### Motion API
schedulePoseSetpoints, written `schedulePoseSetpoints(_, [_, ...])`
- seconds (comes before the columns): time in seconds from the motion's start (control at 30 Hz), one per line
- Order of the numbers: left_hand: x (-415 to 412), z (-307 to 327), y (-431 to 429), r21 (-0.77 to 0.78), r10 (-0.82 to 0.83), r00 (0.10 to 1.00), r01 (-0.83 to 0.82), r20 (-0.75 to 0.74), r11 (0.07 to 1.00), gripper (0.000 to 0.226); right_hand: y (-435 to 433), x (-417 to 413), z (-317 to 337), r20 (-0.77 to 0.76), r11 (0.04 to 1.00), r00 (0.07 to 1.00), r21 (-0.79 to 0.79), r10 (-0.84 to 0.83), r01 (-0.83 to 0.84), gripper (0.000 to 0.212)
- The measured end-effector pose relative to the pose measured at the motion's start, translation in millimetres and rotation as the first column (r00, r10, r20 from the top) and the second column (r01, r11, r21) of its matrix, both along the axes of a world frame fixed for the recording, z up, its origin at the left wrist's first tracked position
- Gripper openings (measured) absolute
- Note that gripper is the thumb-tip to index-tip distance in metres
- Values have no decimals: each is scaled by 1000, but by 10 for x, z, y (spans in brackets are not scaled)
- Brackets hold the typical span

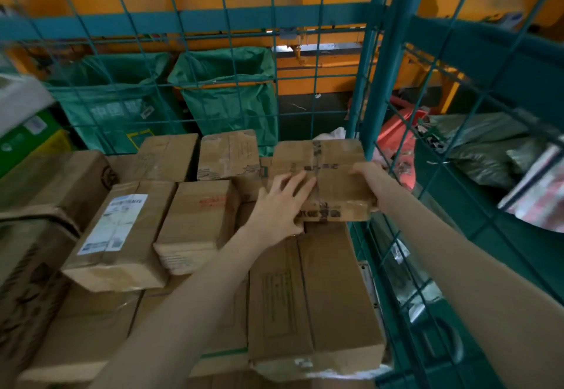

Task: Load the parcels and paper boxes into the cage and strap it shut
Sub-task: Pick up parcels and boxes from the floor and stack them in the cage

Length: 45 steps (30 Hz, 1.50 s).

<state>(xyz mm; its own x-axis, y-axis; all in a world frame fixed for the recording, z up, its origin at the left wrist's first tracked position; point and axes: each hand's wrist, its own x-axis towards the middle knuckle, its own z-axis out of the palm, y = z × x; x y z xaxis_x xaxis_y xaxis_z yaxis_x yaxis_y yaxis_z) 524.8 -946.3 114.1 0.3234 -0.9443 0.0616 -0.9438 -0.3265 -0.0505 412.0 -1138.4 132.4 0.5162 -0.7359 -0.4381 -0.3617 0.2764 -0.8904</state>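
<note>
A taped brown cardboard box (331, 161) lies on top of the stack at the cage's back right corner. My left hand (282, 205) rests flat on its left part, fingers spread and straight. My right hand (367, 175) grips its right edge, fingers curled over the top. Several other cardboard boxes fill the teal wire cage (393, 62): a labelled one (122, 233) at the left, a small one (198, 220) beside it, and a long one (314, 303) right under my arms.
Behind the cage's back mesh stand two green sacks (232, 92) and yellow machinery. Through the right mesh wall I see red and dark grey plastic parcels (476, 144). A green and white carton (21, 126) sits at the far left.
</note>
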Motion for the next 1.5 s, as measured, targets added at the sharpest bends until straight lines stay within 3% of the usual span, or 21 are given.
schedulePoseSetpoints(0.17, [278, -118, -183, -12, 223, 970, -225, -94, 974, 78, 200, 45, -31, -53, 969, 967, -6, 247, -248, 46])
schedulePoseSetpoints(0.3, [401, -359, -40, 89, 413, 902, -405, -122, 910, 43, 301, 278, -266, 10, 957, 958, -50, 288, -287, 29])
schedulePoseSetpoints(0.4, [477, -442, 74, 99, 453, 882, -443, -129, 891, 42, 278, 507, -457, 16, 958, 960, -74, 278, -276, 24])
schedulePoseSetpoints(0.6, [382, -434, 65, 22, 370, 835, -396, -408, 918, 50, 109, 741, -601, 194, 984, 967, 41, 164, -175, 63])
schedulePoseSetpoints(0.67, [341, -419, 70, -12, 351, 805, -405, -478, 914, 50, 66, 767, -594, 208, 988, 969, 48, 134, -147, 66])
schedulePoseSetpoints(0.8, [225, -392, 60, -53, 352, 712, -478, -608, 877, 47, 64, 683, -614, 149, 998, 987, 15, 65, -68, 63])
schedulePoseSetpoints(0.93, [88, -373, 63, -80, 357, 641, -548, -679, 833, 41, -212, 667, -1018, 98, 1000, 995, 16, -1, -1, 89])
schedulePoseSetpoints(1.07, [17, -374, 100, -91, 359, 610, -581, -706, 809, 39, 136, 492, -654, 193, 995, 981, 87, 21, -39, 49])
schedulePoseSetpoints(1.17, [2, -350, 152, -110, 348, 582, -608, -735, 786, 42, 158, 504, -556, 253, 998, 965, 34, -68, 62, 45])
schedulePoseSetpoints(1.3, [6, -214, 224, -166, 290, 509, -674, -810, 720, 57, 267, 461, -357, 306, 981, 933, 19, -190, 194, 23])
schedulePoseSetpoints(1.5, [14, 169, 350, -274, 104, 396, -779, -912, 564, 77, 587, 487, -7, 414, 985, 894, 98, -169, 141, 23])
